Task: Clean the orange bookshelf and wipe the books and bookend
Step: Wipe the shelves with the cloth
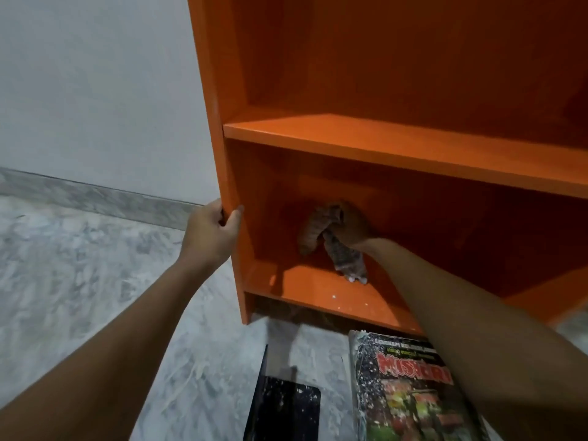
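The orange bookshelf (381, 144) stands against a white wall with bare shelves. My left hand (211, 232) grips the front edge of its left side panel. Inside the lower compartment, my right hand (353, 229) holds a grey patterned cloth (331, 243) against the back panel; the cloth hangs down to the bottom shelf. A few white specks lie on the bottom shelf (334, 297). A stack of books (410, 393) with a dark, red-lettered cover lies on the floor in front of the shelf, partly under my right forearm. A black, dusty bookend (286, 405) lies left of the books.
The grey marbled floor (95, 281) stretches to the left of the shelf. A marbled skirting runs along the foot of the white wall (95, 90).
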### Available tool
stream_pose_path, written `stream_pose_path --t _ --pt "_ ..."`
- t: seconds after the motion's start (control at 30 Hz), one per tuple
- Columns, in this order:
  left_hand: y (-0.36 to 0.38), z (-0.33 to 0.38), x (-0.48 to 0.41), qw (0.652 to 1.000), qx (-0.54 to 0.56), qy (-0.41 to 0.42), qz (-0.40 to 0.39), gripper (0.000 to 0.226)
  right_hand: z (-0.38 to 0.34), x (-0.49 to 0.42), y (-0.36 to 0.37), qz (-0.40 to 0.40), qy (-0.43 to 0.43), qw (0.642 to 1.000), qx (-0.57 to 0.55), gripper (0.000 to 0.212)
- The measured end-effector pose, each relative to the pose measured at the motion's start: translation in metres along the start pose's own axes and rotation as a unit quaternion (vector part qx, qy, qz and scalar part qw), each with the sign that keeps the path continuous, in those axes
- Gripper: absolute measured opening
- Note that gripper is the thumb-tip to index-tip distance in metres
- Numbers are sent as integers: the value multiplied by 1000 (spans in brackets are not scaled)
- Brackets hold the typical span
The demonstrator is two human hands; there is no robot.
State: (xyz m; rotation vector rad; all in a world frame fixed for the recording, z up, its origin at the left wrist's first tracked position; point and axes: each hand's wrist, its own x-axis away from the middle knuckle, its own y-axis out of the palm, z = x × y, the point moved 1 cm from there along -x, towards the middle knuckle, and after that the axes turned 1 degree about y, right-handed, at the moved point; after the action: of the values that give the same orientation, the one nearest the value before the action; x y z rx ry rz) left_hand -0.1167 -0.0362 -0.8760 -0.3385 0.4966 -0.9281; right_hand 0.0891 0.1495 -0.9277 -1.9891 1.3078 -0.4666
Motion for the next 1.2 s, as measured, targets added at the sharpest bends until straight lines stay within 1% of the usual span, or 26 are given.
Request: stream_pose_path --t 0.07,0.1,0.17,0.2,0.27,0.3,0.33,0.37,0.47,0.53,0.63,0.7,0.77,0.83,0.9,0.93,0.97,1.0,1.07,1.1,1.17,1.2 --pt "-1 -7 -4 1000 -16 6 -13 15 7 -28 9 4 -21 1000 -2 30" --pt "-2 -9 -6 1000 -21 10 -19 14 17 -43 17 12 -16 1000 -10 25" --pt "-3 -11 -9 999 -23 17 -26 13 24 -57 33 -21 18 999 -41 14" --pt "-3 -11 -10 999 -23 20 -26 13 33 -66 47 -46 26 998 -31 23" --pt "-3 -13 -11 999 -26 18 -25 12 44 -76 76 -108 34 993 33 52" --pt "-3 -13 -11 999 -26 18 -25 11 46 -81 92 -107 50 991 69 66" --pt "-2 -13 -11 999 -25 17 -24 11 55 -91 108 -91 62 989 95 75" --pt "-2 -14 -12 999 -25 16 -24 13 35 -79 113 -92 70 989 95 75" --pt "-2 -14 -12 999 -25 22 -21 31 -4 -60 130 -126 34 990 48 65" --pt "-1 -15 -12 999 -28 31 -15 37 -12 -49 135 -138 10 987 77 60" --pt "0 -14 -11 999 -25 35 -10 39 -9 -27 131 -147 -47 982 111 55" --pt "-1 -14 -12 999 -27 35 -7 39 -8 -7 133 -146 -76 981 104 47" --pt "-2 -12 -11 999 -24 34 -10 36 -10 18 135 -134 -127 974 129 34" --pt "0 -11 -11 999 -14 32 -15 36 -15 38 136 -159 -186 956 160 24" --pt "-1 -11 -10 999 -9 32 -19 34 -30 56 129 -225 -242 931 159 25" --pt "-1 -12 -10 999 -7 34 -16 28 -35 64 124 -259 -262 916 158 22" --pt "-1 -12 -10 999 -7 39 -14 21 -41 73 119 -286 -274 903 166 14" --pt "0 -11 -9 999 -8 42 -10 17 -45 80 114 -306 -279 895 168 9" --pt "0 -11 -6 999 -6 37 2 21 -52 95 100 -317 -274 898 138 9" --pt "3 -11 -3 1000 0 28 8 23 -50 96 90 -308 -256 910 112 6" --pt "9 -14 5 999 24 11 29 24 -44 87 67 -291 -196 933 79 15" --pt "13 -18 9 998 36 -1 42 25 -39 80 55 -285 -170 941 64 16"
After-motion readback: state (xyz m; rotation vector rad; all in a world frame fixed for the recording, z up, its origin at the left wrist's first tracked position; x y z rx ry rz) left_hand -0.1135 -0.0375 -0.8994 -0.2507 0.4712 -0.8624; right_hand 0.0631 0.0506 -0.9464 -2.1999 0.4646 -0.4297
